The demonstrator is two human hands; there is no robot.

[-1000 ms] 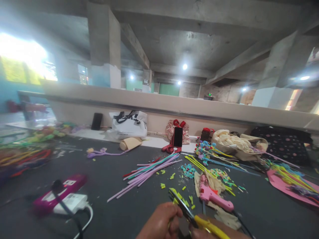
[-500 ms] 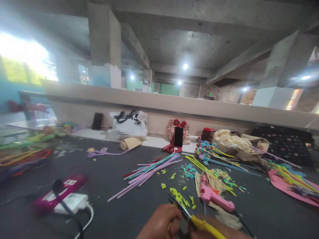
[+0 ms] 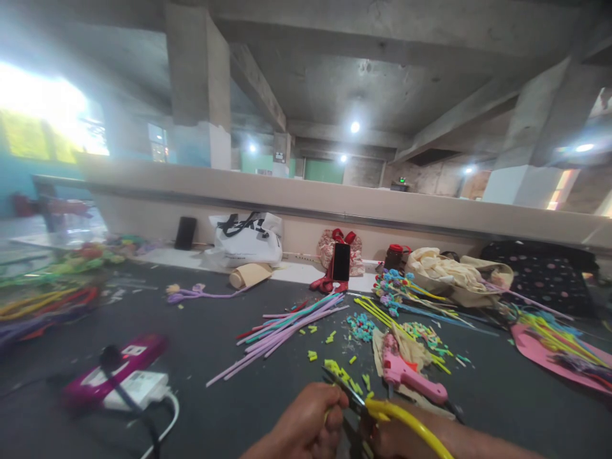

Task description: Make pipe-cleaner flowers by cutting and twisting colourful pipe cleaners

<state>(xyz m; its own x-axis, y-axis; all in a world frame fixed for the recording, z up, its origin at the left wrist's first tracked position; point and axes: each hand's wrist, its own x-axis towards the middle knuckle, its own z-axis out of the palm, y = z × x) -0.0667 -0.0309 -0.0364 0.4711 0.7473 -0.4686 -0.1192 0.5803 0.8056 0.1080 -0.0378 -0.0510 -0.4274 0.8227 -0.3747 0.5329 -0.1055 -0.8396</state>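
Note:
Scissors with yellow handles (image 3: 406,417) are gripped in my right hand (image 3: 401,433) at the bottom of the view. Their blades (image 3: 347,390) point up and left, passing beside the fingertips of my left hand (image 3: 310,424). My left hand is closed in a pinch; a sliver of yellow pipe cleaner (image 3: 327,414) shows between its fingers, the rest hidden. Just beyond the blades lie short cut yellow pieces (image 3: 344,373). A pink hot glue gun (image 3: 406,373) rests on a crumpled beige cloth right of them.
Purple and teal pipe cleaners (image 3: 287,331) lie across the middle, with yellow ones (image 3: 380,315) beside turquoise bits (image 3: 361,327). A magenta power strip (image 3: 119,366) with a white plug is at left. Behind stand a white bag (image 3: 248,242), a phone (image 3: 341,261) and a beige cloth bag (image 3: 444,271).
My right hand and the scissors have turned, so the yellow handle shows larger and more of my forearm is visible. My left hand has shifted slightly left and up.

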